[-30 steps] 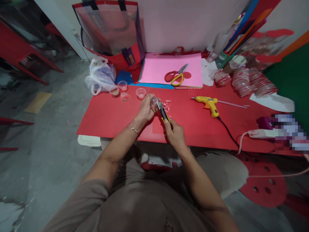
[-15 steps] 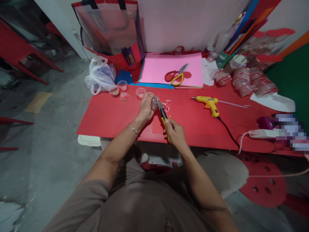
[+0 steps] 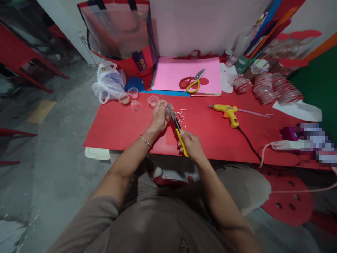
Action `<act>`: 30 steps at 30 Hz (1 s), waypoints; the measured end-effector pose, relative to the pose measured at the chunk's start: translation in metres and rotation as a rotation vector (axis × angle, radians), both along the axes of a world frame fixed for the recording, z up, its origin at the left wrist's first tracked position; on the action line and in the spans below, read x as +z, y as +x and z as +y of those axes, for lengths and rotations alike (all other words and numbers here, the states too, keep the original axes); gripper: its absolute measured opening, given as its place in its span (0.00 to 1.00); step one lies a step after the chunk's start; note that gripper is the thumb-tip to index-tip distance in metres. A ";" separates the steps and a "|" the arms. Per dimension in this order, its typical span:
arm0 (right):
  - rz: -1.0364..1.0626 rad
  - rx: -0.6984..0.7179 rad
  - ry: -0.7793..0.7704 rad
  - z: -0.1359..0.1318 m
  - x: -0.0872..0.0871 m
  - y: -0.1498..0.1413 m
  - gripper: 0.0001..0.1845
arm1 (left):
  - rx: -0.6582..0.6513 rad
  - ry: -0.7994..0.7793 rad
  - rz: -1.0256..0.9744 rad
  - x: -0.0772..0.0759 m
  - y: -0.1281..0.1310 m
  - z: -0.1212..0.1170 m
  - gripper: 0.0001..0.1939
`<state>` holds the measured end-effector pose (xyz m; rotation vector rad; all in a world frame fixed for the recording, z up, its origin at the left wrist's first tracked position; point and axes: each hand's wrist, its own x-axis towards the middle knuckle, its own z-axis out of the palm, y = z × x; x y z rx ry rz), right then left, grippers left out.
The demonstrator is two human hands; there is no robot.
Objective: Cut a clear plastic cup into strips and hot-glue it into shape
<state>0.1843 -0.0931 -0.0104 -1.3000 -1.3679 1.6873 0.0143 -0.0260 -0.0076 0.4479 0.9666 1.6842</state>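
Note:
My left hand (image 3: 159, 116) is closed around a small clear plastic cup (image 3: 169, 110), held above the red tabletop (image 3: 126, 130). In my right hand (image 3: 192, 144) is a yellow and black utility knife (image 3: 178, 127), its handle slanting down toward me. The knife's blade tip meets the cup, though I cannot tell how deep it goes. Thin pale shavings (image 3: 181, 115) lie just beyond the blade. Close to my left hand stands another clear cup (image 3: 153, 101), with several small cups (image 3: 133, 93) farther left.
Scissors (image 3: 193, 81) rest on pink paper (image 3: 168, 72) at the back. A yellow glue gun (image 3: 228, 113) lies on the right, its cord running off the front edge. Stacked clear lids (image 3: 264, 88) sit back right; a white plastic bag (image 3: 110, 82) is at the left.
My right hand has slid back along the knife and a little toward me, baring more of the yellow handle. The blade has shifted slightly on the cup; my left hand stays nearly still.

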 end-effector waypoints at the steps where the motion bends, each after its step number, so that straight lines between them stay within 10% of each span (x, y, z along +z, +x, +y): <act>1: 0.012 0.004 -0.018 0.000 0.001 0.000 0.33 | 0.000 -0.020 0.004 0.001 0.000 -0.001 0.11; 13: -0.211 -0.082 0.380 -0.003 -0.015 0.000 0.28 | 0.054 -0.029 -0.050 0.005 0.001 -0.002 0.11; 30: 0.038 0.007 -0.021 -0.004 -0.004 -0.002 0.33 | 0.050 -0.034 0.014 -0.002 -0.003 0.003 0.09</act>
